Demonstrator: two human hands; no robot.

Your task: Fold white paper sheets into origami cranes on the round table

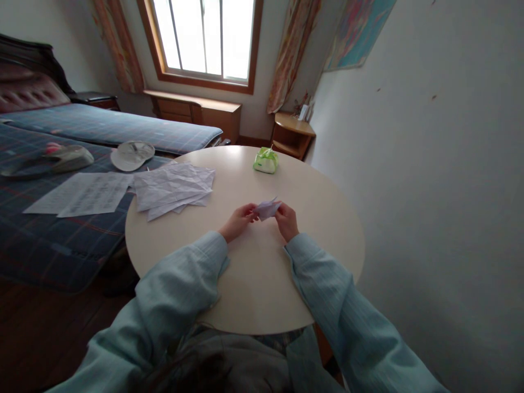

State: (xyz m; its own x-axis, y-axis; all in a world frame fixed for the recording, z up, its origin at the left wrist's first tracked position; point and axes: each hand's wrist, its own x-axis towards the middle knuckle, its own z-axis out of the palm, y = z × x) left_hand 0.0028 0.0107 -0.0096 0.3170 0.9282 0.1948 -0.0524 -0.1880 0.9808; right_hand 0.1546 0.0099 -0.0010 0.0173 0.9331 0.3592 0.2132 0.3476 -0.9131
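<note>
Between my two hands is a small folded piece of white paper [268, 209], held just above the middle of the round table [319, 218]. My left hand [239, 221] pinches its left edge with closed fingers. On the opposite side, my right hand [286, 219] grips the right edge between thumb and fingers. A thin point of the paper sticks up near the right fingers. The exact folded shape is too small to make out.
Crumpled white sheets [176, 188] are stacked on the table's left side. A green tissue pack [266, 160] stands at its far edge. Printed sheets [88, 194] and a light cap [132, 155] lie on the bed [73, 245]. A wall [429, 191] rises at the right.
</note>
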